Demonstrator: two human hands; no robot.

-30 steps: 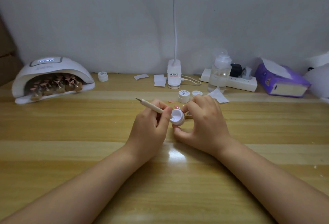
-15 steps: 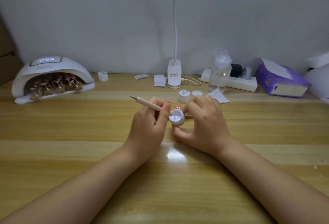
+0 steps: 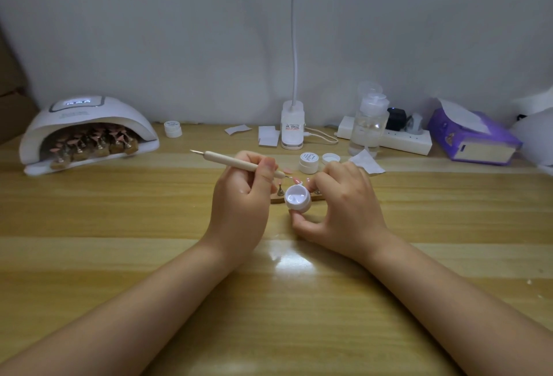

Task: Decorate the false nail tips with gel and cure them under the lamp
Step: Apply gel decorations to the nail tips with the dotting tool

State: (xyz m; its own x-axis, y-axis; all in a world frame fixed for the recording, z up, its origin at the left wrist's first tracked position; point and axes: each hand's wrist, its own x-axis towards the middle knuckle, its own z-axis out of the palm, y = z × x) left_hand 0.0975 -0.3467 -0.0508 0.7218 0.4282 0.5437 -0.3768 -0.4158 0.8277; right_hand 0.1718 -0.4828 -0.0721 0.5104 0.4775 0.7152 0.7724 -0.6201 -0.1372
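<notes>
Our left hand (image 3: pixel 239 196) pinches the dotting pen (image 3: pixel 236 163), its tip just over the nail tips (image 3: pixel 296 180) on the stand at twelve o'clock of the open gel pot (image 3: pixel 297 198), which our right hand (image 3: pixel 344 205) grips; we should brace our wrists and touch down lightly

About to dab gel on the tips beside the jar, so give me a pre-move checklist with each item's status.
1. Dotting tool held in left hand: ok.
2. Open gel jar steadied by right hand: ok.
3. Gel loaded on the tool's working end: cannot tell, too small.
4. Pink nail tips on their wooden stand, within reach behind the jar: ok.
5. Curing lamp free for this stand: not ok, stands of tips already fill it.
6. Lamp powered, display lit: ok.
</notes>
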